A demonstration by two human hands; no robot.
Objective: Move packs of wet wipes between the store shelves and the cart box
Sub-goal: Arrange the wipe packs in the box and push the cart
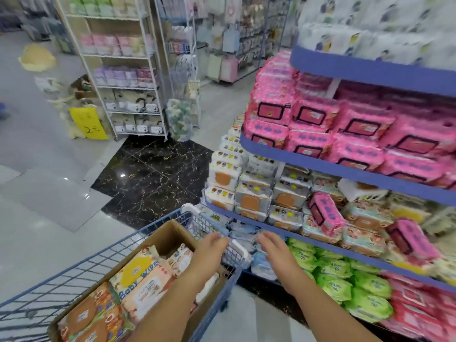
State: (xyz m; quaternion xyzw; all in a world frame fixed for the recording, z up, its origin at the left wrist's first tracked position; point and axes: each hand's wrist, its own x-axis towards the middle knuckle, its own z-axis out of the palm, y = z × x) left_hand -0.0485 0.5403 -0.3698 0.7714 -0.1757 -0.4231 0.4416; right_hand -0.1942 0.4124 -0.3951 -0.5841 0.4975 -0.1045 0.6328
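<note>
A cardboard box [165,235] sits inside a blue wire cart [103,254] at the lower left and holds several wet wipe packs [142,280], orange and peach. My left hand [209,250] hovers above the box's far right corner, fingers loose, holding nothing. My right hand [276,248] reaches past the cart's rim toward the low shelf of pale blue packs [246,236], open and empty. To the right, the blue-edged shelves [320,166] carry pink packs [313,114], white-and-orange packs [251,198] and green packs [333,272].
A white wire rack [128,77] of boxed goods stands across the aisle at the back left, with a yellow price sign [87,123] beside it. Grey and black marble floor [153,174] lies between that rack and the cart.
</note>
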